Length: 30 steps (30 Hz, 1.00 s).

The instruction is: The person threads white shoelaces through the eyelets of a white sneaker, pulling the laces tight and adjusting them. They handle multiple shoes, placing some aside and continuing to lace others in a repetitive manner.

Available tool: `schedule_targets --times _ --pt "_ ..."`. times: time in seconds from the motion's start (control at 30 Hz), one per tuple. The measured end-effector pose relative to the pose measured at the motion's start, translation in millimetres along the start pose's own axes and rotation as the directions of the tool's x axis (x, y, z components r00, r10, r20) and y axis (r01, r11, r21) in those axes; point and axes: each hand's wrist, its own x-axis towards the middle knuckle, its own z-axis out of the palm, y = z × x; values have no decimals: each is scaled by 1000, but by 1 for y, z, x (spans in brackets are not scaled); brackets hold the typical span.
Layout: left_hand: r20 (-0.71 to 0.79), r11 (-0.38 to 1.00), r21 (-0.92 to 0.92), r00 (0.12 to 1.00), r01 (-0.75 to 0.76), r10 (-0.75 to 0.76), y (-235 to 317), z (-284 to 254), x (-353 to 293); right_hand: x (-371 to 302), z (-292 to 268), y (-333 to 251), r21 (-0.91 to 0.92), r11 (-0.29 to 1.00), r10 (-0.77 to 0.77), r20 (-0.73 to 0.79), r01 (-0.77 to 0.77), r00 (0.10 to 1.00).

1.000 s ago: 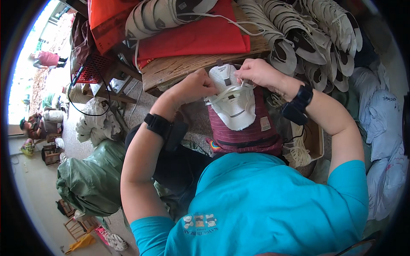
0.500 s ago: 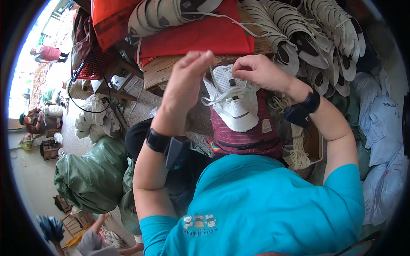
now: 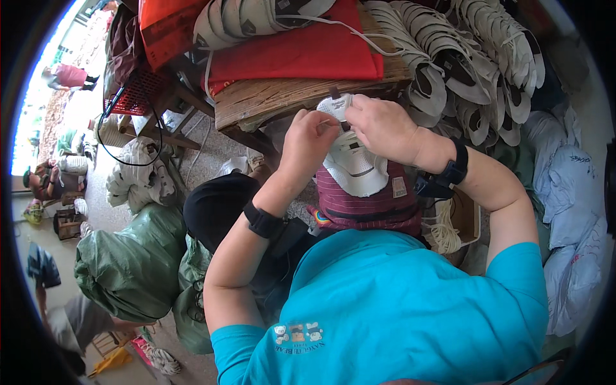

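A white shoe upper lies on a maroon striped cushion-like bundle in front of me, its toe end toward my body. The tongue sticks up at the far end, with a dark tab on it. Thumb and fingers of my left hand pinch a white shoelace beside the tongue. My right hand is closed over the other side of the upper, by the eyelets; its fingertips partly hide what they hold. Both hands cover most of the lacing.
Beyond stands a wooden table with a red cloth and stacked shoe uppers. More uppers hang at the far right. A box of pale laces sits right, white sacks past it. Left are green sacks and a person.
My left hand has come down and right to the upper, from a raised position. My right hand has shifted lower over its side. A person at the lower left has moved.
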Motion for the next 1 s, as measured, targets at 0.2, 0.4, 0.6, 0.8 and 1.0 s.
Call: schedule_targets --times 0.2,0.4,0.6,0.8,1.0 --pt "42 989 145 999 15 -22 8 -1 0 4 10 10 231 956 189 -7 -182 982" --pt "43 987 124 993 102 -108 17 0 2 4 17 6 337 915 252 -52 -221 966" --pt "2 990 137 999 37 -37 10 1 0 10 11 28 483 817 291 128 -315 948" --pt "20 992 86 995 92 -94 12 1 1 7 24 22 700 625 378 117 -346 919" --pt "37 990 106 994 94 -99 13 -1 1 0 12 16 390 864 323 52 -317 945"
